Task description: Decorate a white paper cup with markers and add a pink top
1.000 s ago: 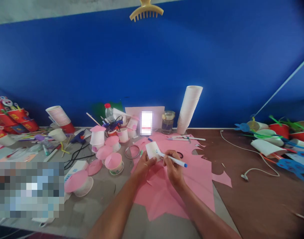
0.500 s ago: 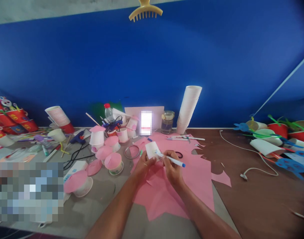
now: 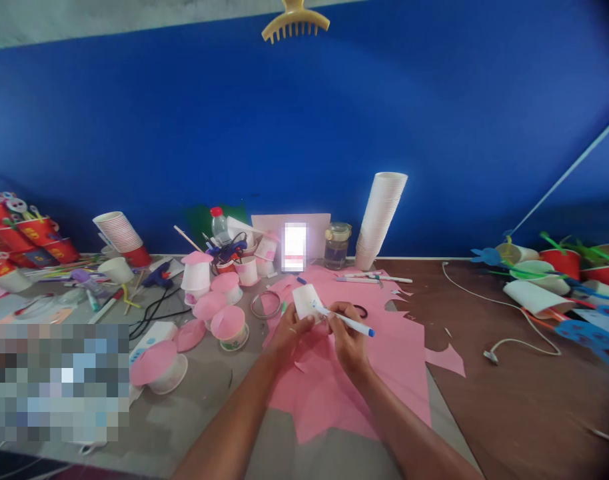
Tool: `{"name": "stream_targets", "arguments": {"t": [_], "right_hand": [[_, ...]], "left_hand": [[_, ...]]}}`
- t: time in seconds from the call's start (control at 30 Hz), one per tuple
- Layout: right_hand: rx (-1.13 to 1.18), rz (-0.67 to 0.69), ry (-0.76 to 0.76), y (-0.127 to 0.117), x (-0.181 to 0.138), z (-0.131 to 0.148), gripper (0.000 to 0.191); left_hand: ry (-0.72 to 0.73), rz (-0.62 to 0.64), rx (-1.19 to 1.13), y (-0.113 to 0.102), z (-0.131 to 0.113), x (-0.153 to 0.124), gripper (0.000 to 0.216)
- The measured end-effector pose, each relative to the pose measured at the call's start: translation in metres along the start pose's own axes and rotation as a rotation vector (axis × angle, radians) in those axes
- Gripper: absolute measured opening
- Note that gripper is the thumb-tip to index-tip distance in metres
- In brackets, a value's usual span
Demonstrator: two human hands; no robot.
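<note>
My left hand [image 3: 290, 331] is closed around a white paper cup [image 3: 306, 300], tilted above the pink paper. Small blue and green marks show on the cup's side. My right hand [image 3: 348, 333] grips a white felt-tip pen [image 3: 353, 323] with a blue end, its tip at the marks on the cup. Under both hands spreads a large sheet of pink paper [image 3: 389, 373] with ragged cut edges. Several white felt-tip pens [image 3: 379, 278] lie on its far part, and a dark ring [image 3: 360, 311] rests just beyond my right hand.
Pink-covered cups [image 3: 229, 327] stand to the left, near a roll of tape [image 3: 265, 304]. At the back are a glowing screen [image 3: 294, 247], a glass jar [image 3: 337, 245] and a tall leaning cup stack [image 3: 382, 217]. A white cable [image 3: 524, 338] and decorated cups [image 3: 537, 297] lie right.
The whole view has shifted slightly. Both hands keep their hold on the cup and the pen, and the pen tip stays at the cup's side.
</note>
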State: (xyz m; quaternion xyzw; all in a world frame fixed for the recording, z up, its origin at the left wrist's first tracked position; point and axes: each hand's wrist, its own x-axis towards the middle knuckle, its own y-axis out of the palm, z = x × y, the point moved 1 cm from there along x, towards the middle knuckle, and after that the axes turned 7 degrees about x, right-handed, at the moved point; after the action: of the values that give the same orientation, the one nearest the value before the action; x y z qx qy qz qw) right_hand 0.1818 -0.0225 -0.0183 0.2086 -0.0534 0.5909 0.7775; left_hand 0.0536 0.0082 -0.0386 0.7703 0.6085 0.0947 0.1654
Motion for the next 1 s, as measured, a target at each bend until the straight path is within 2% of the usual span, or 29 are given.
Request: {"name": "stream_targets", "arguments": {"t": [0.3, 0.63, 1.0], "right_hand": [[-0.089, -0.004, -0.036, -0.0008, -0.0004, -0.0014, 0.015], [0.027, -0.001, -0.011, 0.0003, -0.0006, -0.0003, 0.015], [-0.093, 0.018, -0.047, -0.0012, -0.0015, -0.0056, 0.014]], "left_hand": [[0.003, -0.008, 0.007, -0.0027, 0.0046, 0.0025, 0.049], [0.038, 0.012, 0.022, -0.0042, 0.0054, 0.0044, 0.047], [0.039, 0.025, 0.0, -0.0026, 0.0059, 0.0034, 0.047]]}}
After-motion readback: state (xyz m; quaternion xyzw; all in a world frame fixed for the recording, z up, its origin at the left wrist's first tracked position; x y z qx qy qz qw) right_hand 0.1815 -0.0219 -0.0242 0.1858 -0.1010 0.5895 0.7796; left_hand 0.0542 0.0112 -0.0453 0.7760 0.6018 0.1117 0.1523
